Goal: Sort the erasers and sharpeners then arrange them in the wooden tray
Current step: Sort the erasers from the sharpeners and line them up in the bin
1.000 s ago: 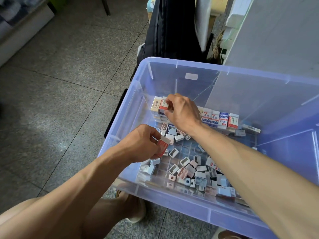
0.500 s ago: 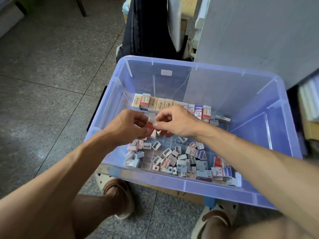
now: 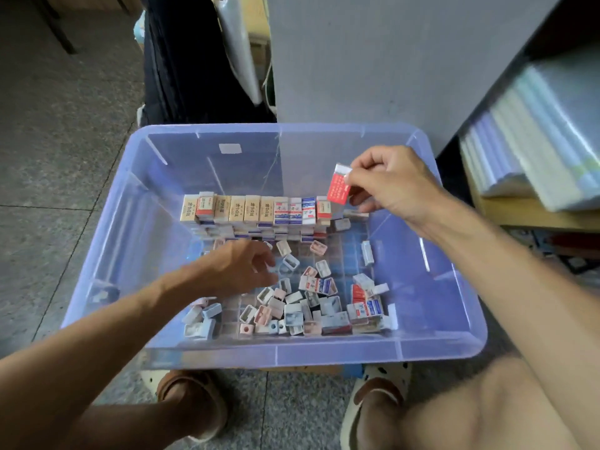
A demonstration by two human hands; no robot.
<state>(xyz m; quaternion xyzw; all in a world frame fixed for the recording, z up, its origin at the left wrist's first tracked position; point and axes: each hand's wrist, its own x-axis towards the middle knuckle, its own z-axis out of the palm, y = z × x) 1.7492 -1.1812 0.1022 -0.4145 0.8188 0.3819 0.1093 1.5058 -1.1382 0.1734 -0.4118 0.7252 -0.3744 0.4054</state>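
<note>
A clear blue plastic bin (image 3: 136,203) holds a gridded tray (image 3: 347,264) seen through loose pieces. A row of boxed erasers (image 3: 256,211) stands stacked along the tray's far side. Loose small sharpeners (image 3: 289,306) and erasers lie scattered near the front. My right hand (image 3: 393,186) pinches a red and white eraser (image 3: 339,186) above the right end of the row. My left hand (image 3: 240,267) hovers low over the loose sharpeners on the left, fingers loosely curled, holding nothing that I can see.
The bin rests on a tiled floor, with my sandalled feet (image 3: 194,404) under its front edge. A grey panel (image 3: 373,60) stands behind it, a shelf of stacked plastic folders (image 3: 532,134) at right, a black bag (image 3: 181,60) behind left.
My hands were together at the bin's middle on the red eraser. My right hand has carried it up and right to the row's end; my left hand dropped toward the loose pieces.
</note>
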